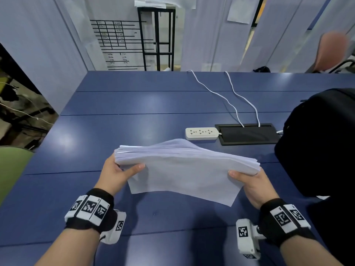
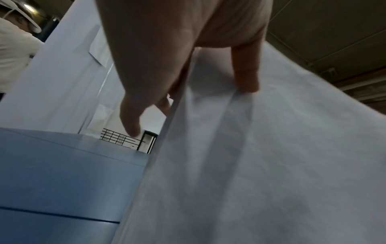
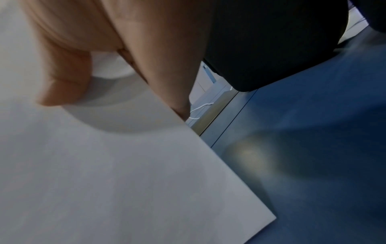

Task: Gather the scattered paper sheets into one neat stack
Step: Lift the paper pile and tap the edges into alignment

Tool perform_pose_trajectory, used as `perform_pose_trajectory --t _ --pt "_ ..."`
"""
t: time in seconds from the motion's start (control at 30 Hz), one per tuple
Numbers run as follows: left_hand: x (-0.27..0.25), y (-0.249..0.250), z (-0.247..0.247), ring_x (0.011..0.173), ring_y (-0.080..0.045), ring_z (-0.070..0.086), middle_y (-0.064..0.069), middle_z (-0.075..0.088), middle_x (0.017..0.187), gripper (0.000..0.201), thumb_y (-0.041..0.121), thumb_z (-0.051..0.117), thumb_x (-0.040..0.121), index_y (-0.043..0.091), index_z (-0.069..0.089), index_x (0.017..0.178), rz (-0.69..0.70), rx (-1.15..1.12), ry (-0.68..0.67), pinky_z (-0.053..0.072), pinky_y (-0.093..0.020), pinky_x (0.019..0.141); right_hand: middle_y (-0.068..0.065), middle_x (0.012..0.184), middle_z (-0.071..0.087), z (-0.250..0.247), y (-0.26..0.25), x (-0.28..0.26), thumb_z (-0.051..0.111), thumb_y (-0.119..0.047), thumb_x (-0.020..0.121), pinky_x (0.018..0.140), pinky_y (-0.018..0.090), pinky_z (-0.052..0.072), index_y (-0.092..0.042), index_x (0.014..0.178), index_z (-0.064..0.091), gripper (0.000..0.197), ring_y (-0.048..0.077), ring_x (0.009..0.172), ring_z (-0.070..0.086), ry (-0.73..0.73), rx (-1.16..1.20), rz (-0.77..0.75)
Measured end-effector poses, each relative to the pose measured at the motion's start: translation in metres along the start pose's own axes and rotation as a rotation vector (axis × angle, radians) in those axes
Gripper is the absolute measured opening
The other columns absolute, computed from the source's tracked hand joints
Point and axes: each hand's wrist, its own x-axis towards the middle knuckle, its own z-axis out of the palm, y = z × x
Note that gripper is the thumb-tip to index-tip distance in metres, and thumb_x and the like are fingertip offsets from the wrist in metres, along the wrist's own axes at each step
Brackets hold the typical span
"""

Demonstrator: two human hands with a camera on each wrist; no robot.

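Note:
A thick pile of white paper sheets (image 1: 184, 166) is held up above the blue table (image 1: 134, 127), its edges uneven and fanned at the left end. My left hand (image 1: 120, 169) grips the pile's left end, thumb on top and the other fingers underneath. My right hand (image 1: 247, 181) grips the right end the same way. In the left wrist view the thumb presses on the paper (image 2: 261, 165) while my left hand's fingers (image 2: 133, 115) reach along the pile's edge. In the right wrist view the thumb lies on the top sheet (image 3: 104, 173), fingers under its edge.
A white power strip (image 1: 201, 133) lies just beyond the pile, beside a black cable hatch (image 1: 247, 134) with two white cords (image 1: 232, 96). A black bag (image 1: 318, 143) stands at the right edge of the table. A green chair (image 1: 11, 164) is at the left.

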Motion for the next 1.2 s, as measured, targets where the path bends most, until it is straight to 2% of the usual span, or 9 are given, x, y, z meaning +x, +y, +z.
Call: perform_pose_trajectory --t 0.1,0.17,0.3,0.43,0.57,0.73,0.93,1.03,1.2 --pt "-0.005 0.011 0.015 0.085 0.002 0.067 0.021 0.072 0.089 0.036 0.017 0.085 0.067 0.017 0.066 0.098 0.063 0.036 0.167 0.051 -0.017 0.078 0.012 0.099 0.074 0.011 -0.002 -0.004 0.063 0.011 0.079 0.071 0.026 0.057 -0.002 0.106 0.068 0.030 0.023 0.089 0.071 0.055 0.030 -0.040" --pt "-0.011 0.018 0.022 0.078 0.008 0.065 0.027 0.070 0.084 0.032 0.003 0.078 0.076 0.023 0.062 0.095 0.094 0.030 0.272 0.050 -0.012 0.073 0.009 0.098 0.075 0.018 -0.005 -0.009 0.063 0.010 0.081 0.069 0.024 0.056 -0.001 0.107 0.067 0.029 0.020 0.088 0.072 0.103 0.027 -0.091" --pt "-0.034 0.021 0.033 0.074 0.000 0.062 0.015 0.068 0.082 0.033 0.002 0.077 0.077 0.025 0.056 0.090 0.097 -0.019 0.369 0.053 -0.019 0.071 0.000 0.098 0.074 0.021 -0.004 -0.022 0.066 0.007 0.082 0.074 0.025 0.056 -0.008 0.107 0.065 0.030 0.015 0.090 0.069 0.139 -0.069 -0.192" --pt "-0.052 0.014 0.036 0.096 -0.014 0.064 -0.005 0.065 0.108 0.055 0.021 0.087 0.065 0.021 0.053 0.108 0.038 -0.146 0.311 0.052 -0.026 0.084 -0.003 0.100 0.062 0.019 0.003 -0.026 0.069 0.014 0.075 0.068 0.018 0.054 -0.020 0.106 0.055 0.048 0.005 0.085 0.064 0.132 -0.114 -0.183" --pt "-0.045 0.025 0.035 0.093 -0.012 0.061 0.003 0.064 0.102 0.049 0.042 0.077 0.059 0.031 0.055 0.101 0.076 -0.246 0.335 0.052 -0.024 0.084 -0.006 0.107 0.058 0.014 0.005 -0.023 0.071 0.014 0.073 0.073 0.018 0.054 -0.023 0.121 0.048 0.064 0.004 0.091 0.063 0.133 -0.133 -0.173" --pt "-0.025 0.038 0.033 0.087 -0.018 0.058 0.000 0.062 0.094 0.034 0.046 0.073 0.067 0.024 0.061 0.090 0.144 -0.144 0.401 0.049 -0.042 0.083 -0.001 0.109 0.061 0.012 0.008 -0.022 0.071 0.014 0.072 0.074 0.019 0.055 -0.028 0.114 0.053 0.062 0.008 0.093 0.064 0.126 -0.120 -0.179" --pt "-0.011 0.037 0.034 0.075 -0.010 0.055 0.009 0.059 0.081 0.015 0.027 0.074 0.081 0.026 0.059 0.079 0.157 -0.073 0.460 0.047 -0.029 0.075 -0.002 0.107 0.066 0.010 0.011 -0.023 0.070 0.016 0.072 0.075 0.019 0.055 -0.025 0.110 0.055 0.058 0.009 0.095 0.066 0.113 -0.112 -0.177" --pt "-0.010 0.036 0.035 0.068 0.000 0.053 0.010 0.057 0.078 0.017 0.017 0.068 0.089 0.024 0.057 0.078 0.177 -0.028 0.483 0.044 -0.016 0.070 -0.001 0.107 0.066 0.009 0.012 -0.023 0.068 0.017 0.073 0.075 0.018 0.054 -0.019 0.115 0.053 0.057 0.006 0.094 0.067 0.110 -0.110 -0.174" --pt "-0.008 0.031 0.034 0.068 0.003 0.050 0.010 0.054 0.078 0.022 0.012 0.061 0.093 0.026 0.053 0.079 0.214 0.030 0.512 0.042 -0.010 0.069 0.002 0.108 0.068 0.006 0.017 -0.020 0.069 0.015 0.074 0.079 0.021 0.055 -0.017 0.112 0.055 0.052 0.012 0.098 0.067 0.100 -0.110 -0.156"
